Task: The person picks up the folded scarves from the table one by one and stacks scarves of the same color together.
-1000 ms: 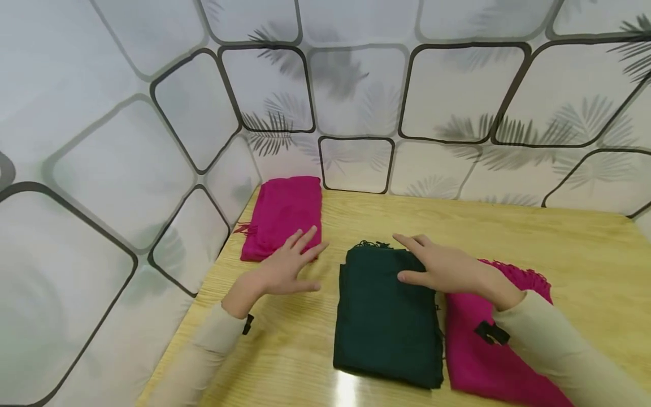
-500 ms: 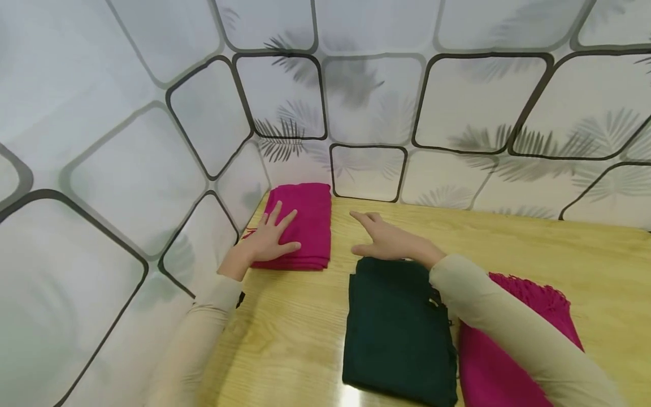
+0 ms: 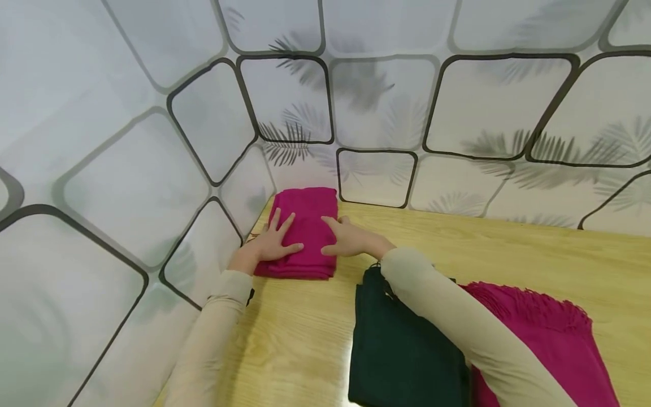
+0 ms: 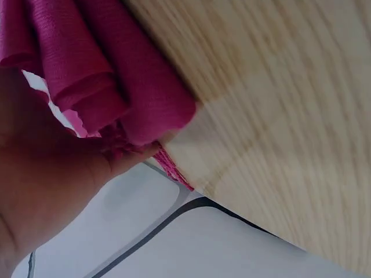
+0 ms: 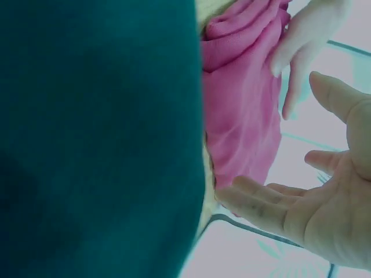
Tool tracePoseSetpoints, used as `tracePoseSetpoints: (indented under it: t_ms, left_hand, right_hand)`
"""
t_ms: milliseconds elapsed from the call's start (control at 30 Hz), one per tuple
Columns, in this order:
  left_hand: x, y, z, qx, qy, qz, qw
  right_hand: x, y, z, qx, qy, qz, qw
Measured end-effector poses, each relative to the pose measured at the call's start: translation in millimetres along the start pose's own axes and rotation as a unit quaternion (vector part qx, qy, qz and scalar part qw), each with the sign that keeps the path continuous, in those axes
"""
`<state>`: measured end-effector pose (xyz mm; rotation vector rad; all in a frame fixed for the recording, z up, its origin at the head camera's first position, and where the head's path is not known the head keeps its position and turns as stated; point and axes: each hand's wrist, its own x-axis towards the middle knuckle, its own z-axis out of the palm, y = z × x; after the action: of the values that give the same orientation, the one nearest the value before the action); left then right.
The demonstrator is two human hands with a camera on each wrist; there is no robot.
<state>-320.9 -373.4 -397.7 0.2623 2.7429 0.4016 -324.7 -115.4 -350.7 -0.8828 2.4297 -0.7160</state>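
Observation:
A folded magenta fringed scarf point(image 3: 307, 226) lies in the far left corner of the table. My left hand point(image 3: 269, 244) is on its left side, fingers spread across the cloth. In the left wrist view the edge of that hand point(image 4: 64, 174) is right at the scarf's fringe point(image 4: 174, 168), beside the thick folded layers point(image 4: 145, 87). Opposite, my right hand point(image 3: 348, 236) reaches to the scarf's right edge, thumb and fingers extended and apart. The right wrist view has this hand point(image 5: 324, 197) with fingertips close by the magenta cloth point(image 5: 243, 116). Both hands face each other over the scarf.
A folded dark green scarf point(image 3: 402, 350) lies on the wooden table point(image 3: 290, 333) beneath my right forearm. To its right is a second magenta scarf point(image 3: 559, 339) with a fringed end, partly hidden by my sleeve. Patterned walls point(image 3: 376, 102) border the table's back and left.
Both hands have moved to the magenta scarf in the far left corner. The left hand reached it first; the right hand crossed leftward from above the green scarf. The view has shifted slightly.

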Motion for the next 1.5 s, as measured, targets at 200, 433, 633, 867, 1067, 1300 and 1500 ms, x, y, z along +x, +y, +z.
tracePoseSetpoints:
  t_ms: [200, 433, 633, 867, 1067, 1300, 1500]
  left_hand:
    - [3.5, 3.8, 5.6, 0.022, -0.025, -0.029, 0.999]
    - [5.9, 6.7, 2.1, 0.016, -0.008, -0.008, 0.9998]
    - [6.7, 8.1, 1.8, 0.02, 0.002, 0.023, 0.9995]
    - [5.6, 13.8, 6.7, 0.06, -0.018, 0.024, 0.9978]
    - [5.3, 28.5, 14.5, 0.068, -0.044, 0.031, 0.9963]
    - [3.9, 32.5, 19.4, 0.043, -0.031, 0.064, 0.9965]
    - [1.4, 32.8, 17.8, 0.018, -0.015, 0.091, 0.9956]
  right_hand:
    - [14.9, -2.9, 5.1, 0.047, 0.003, 0.031, 0.998]
    - [27.5, 5.1, 14.3, 0.155, -0.007, 0.098, 0.983]
    - [30.1, 15.8, 12.7, 0.207, -0.002, 0.128, 0.97]
    - [34.0, 21.4, 7.3, 0.234, 0.005, 0.135, 0.963]
    - [38.2, 27.3, 10.6, 0.271, 0.042, 0.159, 0.948]
    - [37.3, 29.6, 14.7, 0.354, 0.068, 0.176, 0.916]
    - [43.6, 28.9, 25.1, 0.359, 0.083, 0.176, 0.913]
